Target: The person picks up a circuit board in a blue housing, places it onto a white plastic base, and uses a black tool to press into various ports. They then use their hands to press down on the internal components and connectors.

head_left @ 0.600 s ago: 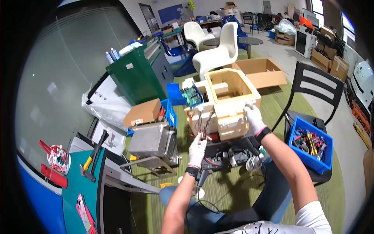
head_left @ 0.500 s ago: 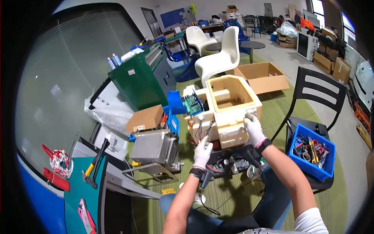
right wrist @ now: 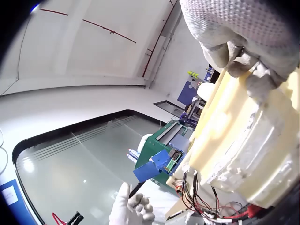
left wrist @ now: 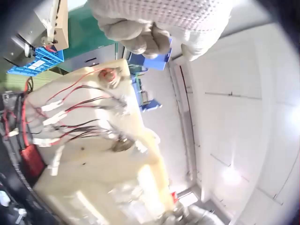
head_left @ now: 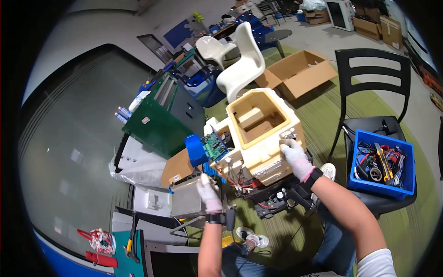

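Observation:
A cream foam housing (head_left: pixel 258 152) with a deep open cavity sits on a black base (head_left: pixel 270 207). My gloved right hand (head_left: pixel 295 159) holds its near right top corner, fingers (right wrist: pixel 241 63) bent over the edge. My gloved left hand (head_left: pixel 208 191) is in the air left of the housing, its fingers (left wrist: pixel 136 42) loosely bent with nothing between them. Red and black wires (left wrist: pixel 79 108) with white connectors run down the housing's front. A green circuit board (head_left: pixel 214 147) stands at its left side, beside a blue part (head_left: pixel 196 150).
A grey metal box (head_left: pixel 187 203) stands below my left hand. On the right, a black chair (head_left: pixel 374 124) carries a blue bin (head_left: pixel 360 182) of tools. An open cardboard box (head_left: pixel 300 76) and a white chair (head_left: pixel 242 64) are behind the housing. A hammer (head_left: pixel 131 242) lies on the green-topped table.
My left hand has left the wires on the housing's front and moved left. My right hand stays at the housing's corner. The head view has turned and tilted.

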